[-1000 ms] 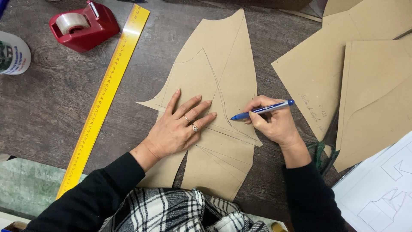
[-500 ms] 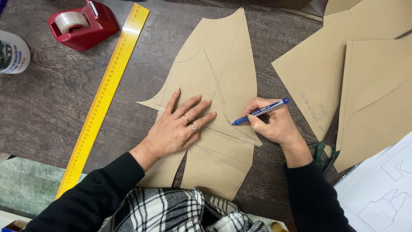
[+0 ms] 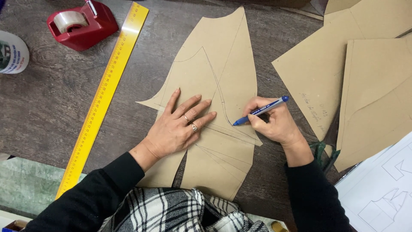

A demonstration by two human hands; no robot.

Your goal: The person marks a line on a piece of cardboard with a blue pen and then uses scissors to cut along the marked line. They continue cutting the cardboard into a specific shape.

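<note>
Brown paper pattern pieces (image 3: 214,68) lie stacked on a dark wooden table (image 3: 43,103), with pencil lines on them. My left hand (image 3: 178,126) lies flat on the pieces, fingers spread, two rings on it. My right hand (image 3: 272,122) grips a blue pen (image 3: 261,110). The pen tip touches the paper near the right edge of the top piece.
A long yellow ruler (image 3: 105,92) lies diagonally left of the pattern. A red tape dispenser (image 3: 81,23) and a white container (image 3: 12,53) sit at top left. More brown pattern sheets (image 3: 369,73) lie at right, above green-handled scissors (image 3: 324,152) and a white drawing sheet (image 3: 382,189).
My right hand with the pen has shifted slightly down and left along the paper edge. My left hand has stayed put.
</note>
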